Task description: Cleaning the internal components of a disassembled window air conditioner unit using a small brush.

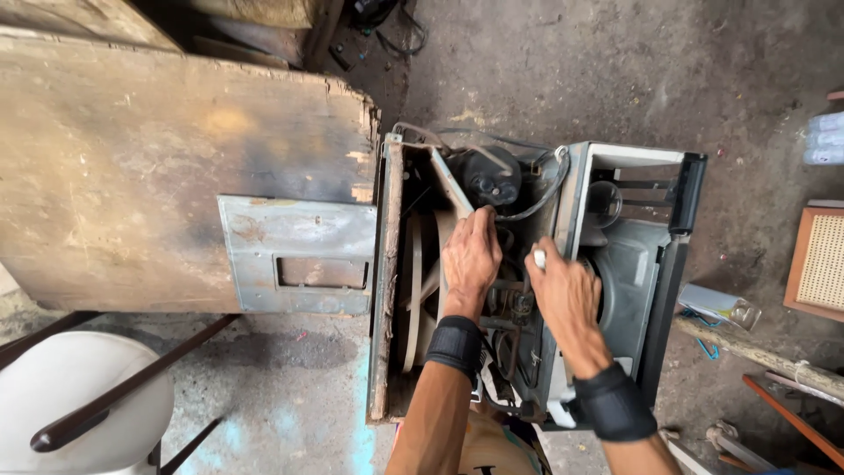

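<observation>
Currently opened air-conditioner chassis [615, 176] sits on concrete floor [563, 70]; inside: black compressor [492, 176], fan wheel [413, 290], tubing. Left hand [470, 259] flat, fingers curled on metal bracket [450, 185] inside chassis. Right hand [567, 295] closed around small white-tipped tool [539, 259], beside blower housing [629, 264]. Worn wooden board [158, 167] leftward.

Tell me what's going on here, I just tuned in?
A person is bent over an opened window-type air conditioner sitting on a concrete floor. The left hand rests inside it beside the fan wheel, just below the black compressor. The right hand grips a small white-tipped object, hard to identify, near the pipework. A detached grey metal panel lies on a worn wooden board alongside.
</observation>
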